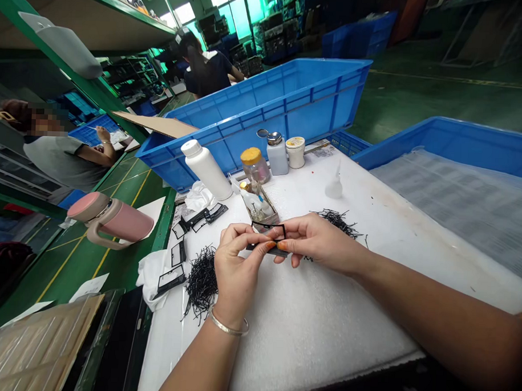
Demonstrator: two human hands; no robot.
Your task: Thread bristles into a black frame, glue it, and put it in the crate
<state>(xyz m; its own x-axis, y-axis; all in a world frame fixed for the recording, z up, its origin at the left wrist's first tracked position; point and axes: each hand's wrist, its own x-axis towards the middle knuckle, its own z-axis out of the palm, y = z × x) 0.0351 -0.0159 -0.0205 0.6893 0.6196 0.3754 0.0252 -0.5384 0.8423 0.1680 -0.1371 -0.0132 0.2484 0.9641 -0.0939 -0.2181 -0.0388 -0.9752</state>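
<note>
Being pinched above the white foam mat (308,328), a small black rectangular frame (268,230) is being grasped by the fingertips of the left hand (235,269) and right hand (315,240); light, even pressure is being advised. Two piles of thin black strips (202,279) and five bottles are being counted nearby.

The lower edge of the small black rectangular plastic frame (268,235) was hidden behind the fingers of the left hand (237,266) and right hand (317,240), both forearms ran off the bottom edge, and the labels on the yellow-lidded glass jar (255,165) were too small to read.
</note>
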